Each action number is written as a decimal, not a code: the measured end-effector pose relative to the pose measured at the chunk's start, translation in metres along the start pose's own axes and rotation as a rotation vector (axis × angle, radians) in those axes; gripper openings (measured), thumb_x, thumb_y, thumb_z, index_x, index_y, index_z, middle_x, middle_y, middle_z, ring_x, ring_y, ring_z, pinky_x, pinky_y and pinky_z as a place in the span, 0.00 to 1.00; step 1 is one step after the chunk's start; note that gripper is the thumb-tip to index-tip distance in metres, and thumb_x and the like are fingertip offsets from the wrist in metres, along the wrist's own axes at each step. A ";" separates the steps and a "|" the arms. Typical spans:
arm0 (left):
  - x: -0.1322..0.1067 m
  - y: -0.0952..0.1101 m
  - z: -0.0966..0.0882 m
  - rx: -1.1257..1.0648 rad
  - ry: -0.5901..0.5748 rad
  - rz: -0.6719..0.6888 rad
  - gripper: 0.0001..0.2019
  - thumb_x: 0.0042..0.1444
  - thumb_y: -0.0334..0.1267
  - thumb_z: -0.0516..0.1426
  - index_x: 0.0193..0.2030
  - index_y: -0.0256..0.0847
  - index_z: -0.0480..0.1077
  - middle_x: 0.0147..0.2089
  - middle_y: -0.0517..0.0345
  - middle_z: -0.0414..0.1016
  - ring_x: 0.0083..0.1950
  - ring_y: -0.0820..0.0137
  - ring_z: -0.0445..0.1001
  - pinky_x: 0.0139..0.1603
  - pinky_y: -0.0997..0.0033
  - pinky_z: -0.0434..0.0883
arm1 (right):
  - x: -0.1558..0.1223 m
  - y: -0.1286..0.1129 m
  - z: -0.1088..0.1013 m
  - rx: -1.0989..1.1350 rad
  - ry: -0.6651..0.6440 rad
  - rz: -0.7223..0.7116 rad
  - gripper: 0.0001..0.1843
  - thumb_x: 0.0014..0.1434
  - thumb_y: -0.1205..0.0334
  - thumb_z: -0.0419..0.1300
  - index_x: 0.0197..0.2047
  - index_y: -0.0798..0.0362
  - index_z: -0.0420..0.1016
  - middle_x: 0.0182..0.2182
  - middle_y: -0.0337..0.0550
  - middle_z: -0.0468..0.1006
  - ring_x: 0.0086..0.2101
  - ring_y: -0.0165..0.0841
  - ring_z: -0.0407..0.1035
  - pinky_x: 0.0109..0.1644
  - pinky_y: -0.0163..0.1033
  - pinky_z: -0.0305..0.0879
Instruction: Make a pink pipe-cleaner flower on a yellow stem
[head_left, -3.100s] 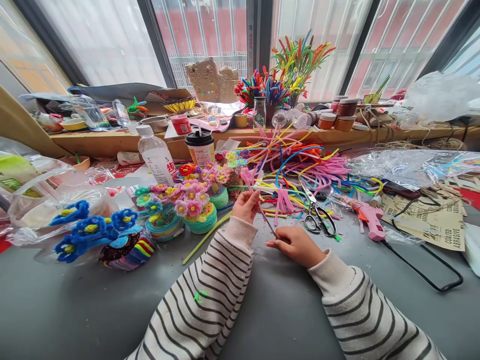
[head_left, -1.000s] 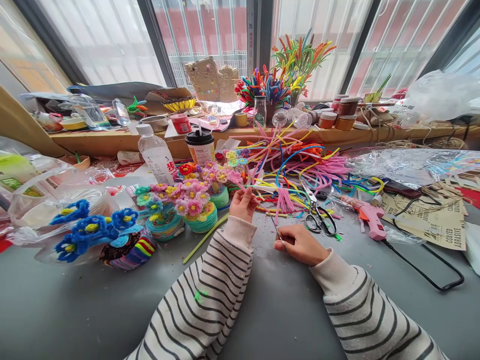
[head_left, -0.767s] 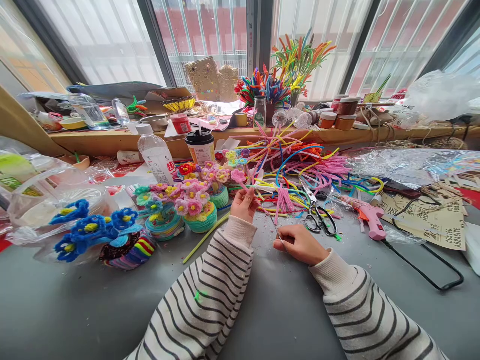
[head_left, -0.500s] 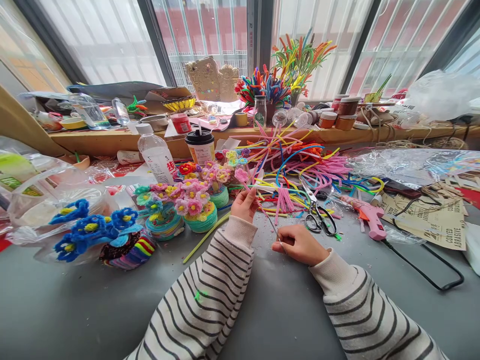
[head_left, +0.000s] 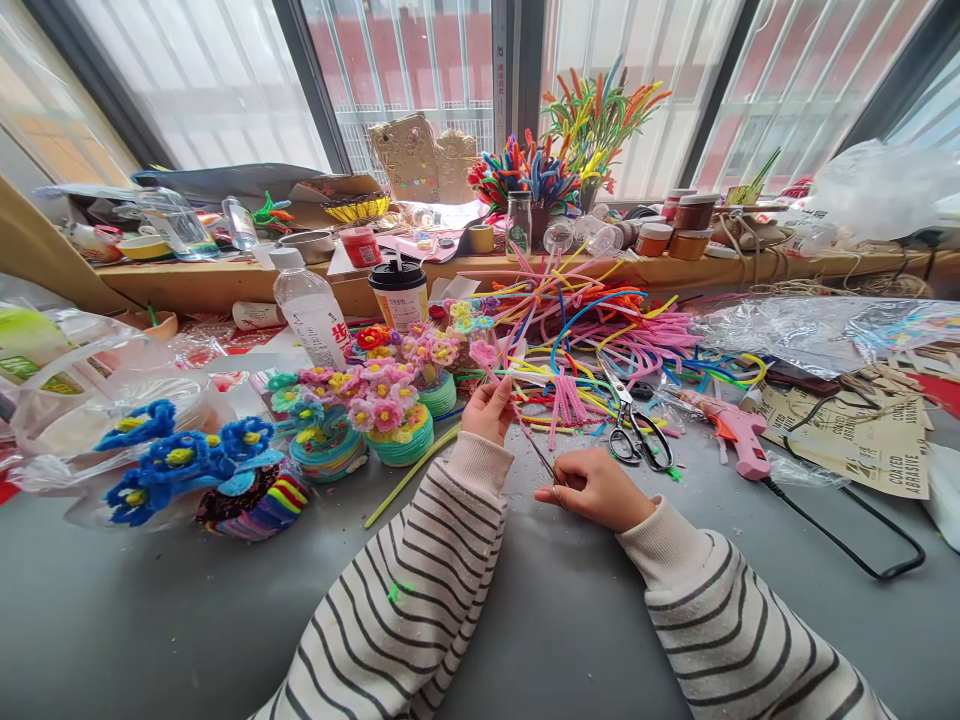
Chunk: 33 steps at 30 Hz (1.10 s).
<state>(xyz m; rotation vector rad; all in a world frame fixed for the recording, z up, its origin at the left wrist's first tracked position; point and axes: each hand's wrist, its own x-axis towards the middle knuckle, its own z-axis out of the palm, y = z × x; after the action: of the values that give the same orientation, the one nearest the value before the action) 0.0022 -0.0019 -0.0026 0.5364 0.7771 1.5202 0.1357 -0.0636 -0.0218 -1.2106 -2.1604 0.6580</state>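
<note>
My left hand (head_left: 489, 408) is closed, pinching a pink pipe-cleaner flower (head_left: 484, 352) whose petals stick up past the fingers. To its right my right hand (head_left: 598, 488) is curled into a loose fist around a slim dark metal tool (head_left: 541, 458). The tool's tip points up and left, reaching close under the left fingertips. Its exact kind is too thin to make out, and its lower end is hidden in the fist. Just left of the left hand stand small pots of pipe-cleaner flowers (head_left: 384, 400). A green pipe cleaner (head_left: 411, 478) lies by the left sleeve.
Scissors (head_left: 636, 425) and a pink glue gun (head_left: 731, 435) with a black cord lie at right, near abrasive paper (head_left: 855, 440). Loose pipe cleaners (head_left: 660, 335) are heaped behind. At left are blue flowers (head_left: 180, 455), a bottle (head_left: 309, 310) and a lidded cup (head_left: 399, 295).
The right hand has shifted slightly left, and the metal tool has turned a little, looking darker and thicker. The left hand stays put with the pink flower.
</note>
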 end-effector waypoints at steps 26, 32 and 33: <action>-0.003 0.001 0.002 0.012 -0.005 0.031 0.15 0.28 0.35 0.63 0.21 0.35 0.60 0.15 0.68 0.64 0.15 0.83 0.61 0.17 0.82 0.59 | 0.002 0.001 0.003 -0.039 -0.027 0.032 0.25 0.47 0.48 0.52 0.12 0.55 0.48 0.12 0.31 0.49 0.17 0.22 0.43 0.20 0.30 0.41; -0.002 0.004 0.001 -0.052 0.034 0.086 0.15 0.28 0.35 0.63 0.22 0.36 0.60 0.16 0.68 0.66 0.16 0.83 0.63 0.18 0.83 0.61 | 0.002 0.005 0.002 0.020 0.033 0.057 0.24 0.49 0.51 0.51 0.11 0.55 0.47 0.11 0.32 0.49 0.17 0.22 0.45 0.20 0.30 0.43; -0.002 0.005 0.000 -0.057 0.040 0.089 0.15 0.28 0.35 0.63 0.22 0.36 0.60 0.16 0.67 0.66 0.16 0.83 0.64 0.18 0.83 0.61 | 0.002 0.005 0.001 0.044 0.037 0.077 0.24 0.49 0.51 0.50 0.11 0.55 0.48 0.11 0.33 0.50 0.17 0.22 0.46 0.21 0.30 0.45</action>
<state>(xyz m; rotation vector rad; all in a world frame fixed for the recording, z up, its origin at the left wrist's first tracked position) -0.0004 -0.0037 0.0014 0.5057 0.7466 1.6349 0.1367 -0.0601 -0.0253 -1.2780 -2.0670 0.7069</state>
